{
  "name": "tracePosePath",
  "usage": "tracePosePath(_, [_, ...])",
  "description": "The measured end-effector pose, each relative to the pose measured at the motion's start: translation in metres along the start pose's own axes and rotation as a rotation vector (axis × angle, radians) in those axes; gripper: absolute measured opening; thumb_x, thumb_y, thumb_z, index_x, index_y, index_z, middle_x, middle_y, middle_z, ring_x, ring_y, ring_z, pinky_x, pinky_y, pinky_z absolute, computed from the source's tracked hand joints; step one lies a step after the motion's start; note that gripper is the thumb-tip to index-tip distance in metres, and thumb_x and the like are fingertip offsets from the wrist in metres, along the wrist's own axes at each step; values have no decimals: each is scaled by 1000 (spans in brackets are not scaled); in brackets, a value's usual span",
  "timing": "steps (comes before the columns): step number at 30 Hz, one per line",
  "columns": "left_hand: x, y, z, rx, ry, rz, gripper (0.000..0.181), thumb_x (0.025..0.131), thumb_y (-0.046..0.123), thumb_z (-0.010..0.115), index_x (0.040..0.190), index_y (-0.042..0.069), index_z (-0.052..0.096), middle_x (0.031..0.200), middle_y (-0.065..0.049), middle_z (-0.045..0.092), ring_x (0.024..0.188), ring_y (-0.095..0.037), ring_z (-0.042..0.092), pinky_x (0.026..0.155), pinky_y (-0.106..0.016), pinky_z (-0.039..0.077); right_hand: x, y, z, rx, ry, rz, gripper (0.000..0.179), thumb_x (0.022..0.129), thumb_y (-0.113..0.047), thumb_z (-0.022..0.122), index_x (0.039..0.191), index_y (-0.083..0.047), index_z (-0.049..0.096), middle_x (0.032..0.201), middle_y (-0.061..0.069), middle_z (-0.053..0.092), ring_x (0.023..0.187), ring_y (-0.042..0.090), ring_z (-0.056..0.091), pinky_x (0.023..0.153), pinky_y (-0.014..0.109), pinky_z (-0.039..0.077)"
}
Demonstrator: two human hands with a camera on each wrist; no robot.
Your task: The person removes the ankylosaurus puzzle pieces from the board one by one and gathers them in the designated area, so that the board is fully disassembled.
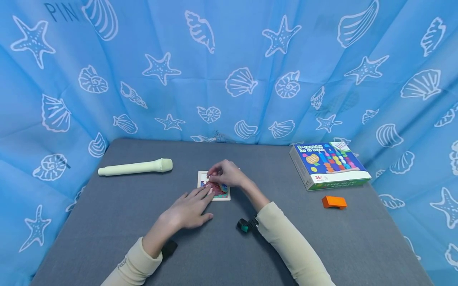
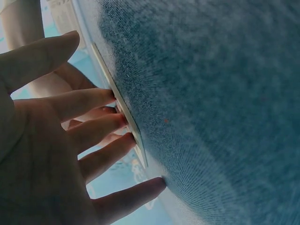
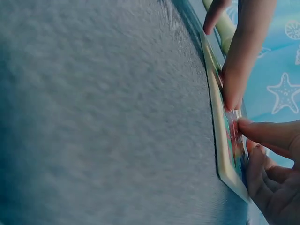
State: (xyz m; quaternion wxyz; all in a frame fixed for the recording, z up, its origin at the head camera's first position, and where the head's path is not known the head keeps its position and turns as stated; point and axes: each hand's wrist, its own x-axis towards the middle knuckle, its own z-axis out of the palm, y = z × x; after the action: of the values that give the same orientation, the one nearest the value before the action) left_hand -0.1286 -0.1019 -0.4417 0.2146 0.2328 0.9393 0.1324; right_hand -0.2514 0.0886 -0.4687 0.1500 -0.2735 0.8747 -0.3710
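A small jigsaw puzzle in a pale tray point(image 1: 223, 199) lies flat near the middle of the table, showing a dark red picture with blue and green around it. White tray floor shows at its far left corner. My left hand point(image 1: 187, 208) rests at its near left side, fingers extended; in the left wrist view several fingertips point(image 2: 123, 120) touch the tray's edge. From the right, my right hand point(image 1: 228, 174) pinches a reddish puzzle piece point(image 3: 236, 136) between thumb and fingers, tilted up from the picture. The fingers partly hide that piece in the head view.
A pale green toy microphone point(image 1: 132, 168) lies at the back left. At the right stands a blue game box point(image 1: 329, 165), with an orange arched block point(image 1: 334, 202) in front of it. A blue curtain point(image 1: 229, 71) with shells hangs along the table's far edge.
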Motion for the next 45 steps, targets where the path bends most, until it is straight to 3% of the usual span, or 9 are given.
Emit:
tracePosePath(11, [1, 0, -2, -16, -16, -10, 72, 110, 43, 62, 171, 14, 36, 183, -8, 22, 170, -35, 21, 131, -71, 28, 7, -3, -5, -99, -88, 6, 11, 102, -12, 75, 111, -7, 81, 87, 3, 73, 72, 7, 56, 66, 19, 44])
tracePosePath(20, [1, 0, -1, -39, -23, -10, 73, 110, 43, 61, 171, 14, 34, 184, -8, 21, 171, -35, 19, 131, -72, 26, 3, -5, -6, -187, -28, -48, 9, 101, -13, 77, 108, -11, 83, 111, 8, 69, 99, 19, 60, 87, 31, 48])
tracePosePath(24, [2, 0, 0, -38, -32, -19, 72, 111, 43, 61, 171, 15, 34, 184, -7, 20, 171, -34, 19, 132, -72, 26, 0, -5, -7, -198, -10, -103, 12, 101, -9, 76, 111, -9, 83, 112, 9, 75, 104, 22, 69, 94, 36, 57])
tracePosePath(32, [2, 0, 0, -31, -38, -29, 72, 110, 44, 61, 172, 17, 35, 184, -6, 20, 171, -34, 20, 132, -71, 26, -7, 0, -9, -64, 32, -99, 16, 102, -8, 75, 117, -9, 81, 112, 10, 81, 94, 16, 75, 84, 29, 61])
tracePosePath(39, [3, 1, -1, -33, -43, -38, 72, 110, 44, 61, 171, 17, 35, 184, -6, 20, 171, -35, 20, 132, -71, 25, -10, 7, -10, 47, 56, -97, 14, 100, -5, 76, 113, -7, 79, 109, 10, 79, 101, 19, 77, 93, 31, 65])
tracePosePath(45, [3, 2, -1, -38, -42, -41, 73, 110, 44, 62, 171, 17, 35, 184, -6, 21, 171, -35, 20, 132, -71, 25, -17, 12, -19, 161, 53, -90, 21, 100, -2, 75, 120, -1, 78, 116, 17, 78, 106, 25, 77, 96, 33, 65])
